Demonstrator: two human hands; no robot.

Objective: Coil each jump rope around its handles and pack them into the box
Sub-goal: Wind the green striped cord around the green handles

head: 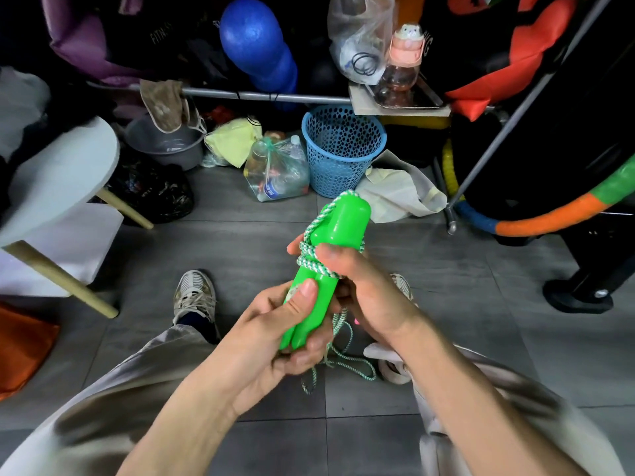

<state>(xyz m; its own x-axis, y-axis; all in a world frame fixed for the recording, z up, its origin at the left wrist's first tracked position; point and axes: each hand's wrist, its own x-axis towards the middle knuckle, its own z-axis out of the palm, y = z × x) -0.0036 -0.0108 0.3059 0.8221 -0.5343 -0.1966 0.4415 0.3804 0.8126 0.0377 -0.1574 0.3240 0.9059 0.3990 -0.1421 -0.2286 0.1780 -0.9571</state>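
Two bright green jump rope handles [338,223] are held side by side, upright, above the grey floor. My left hand [292,324] grips their lower ends, thumb on the front. A green-and-white braided rope [309,261] is wound a few turns around the middle of the handles. My right hand [357,280] holds the handles at those turns, thumb pressing on the rope. The loose rest of the rope [347,364] hangs down to the floor between my legs. No box is in view.
A blue mesh basket [342,149] stands ahead, with a bag of plastic bottles [276,170] left of it. A white round stool [62,176] is at left. A black stand with a coloured hoop [549,214] is at right. My shoes rest on the floor.
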